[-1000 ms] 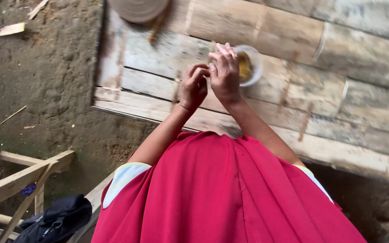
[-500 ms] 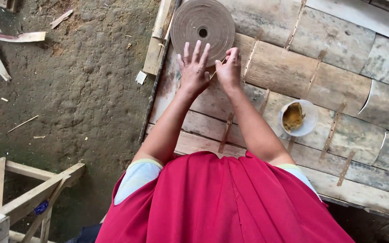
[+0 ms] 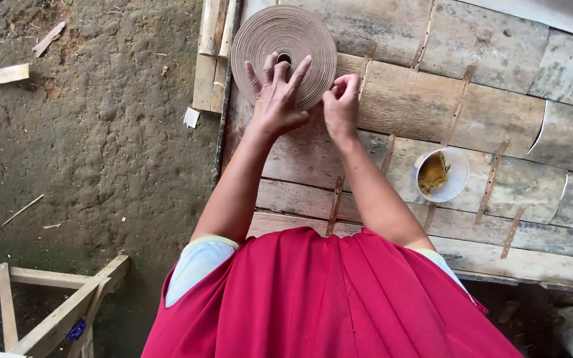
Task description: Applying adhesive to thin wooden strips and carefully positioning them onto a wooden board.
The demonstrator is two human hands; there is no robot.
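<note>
The left hand lies flat, fingers spread, on the coiled strip roll (lying flat on the plank platform). The right hand pinches the roll's lower right edge. A white bowl sits nearby.

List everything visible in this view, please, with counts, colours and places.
Coiled strip roll: one, tan, top of platform, under left fingers.
Cup of brown paste: one, white, right on platform.
Bamboo-slat platform: one, grey-brown, right half.
Wooden frame: one, pale, bottom left.
Wood scraps: several, pale, on dirt floor at left.
Red garment: one, bottom centre.
Left hand: spread on roll.
Right hand: pinching at roll's edge.
</note>
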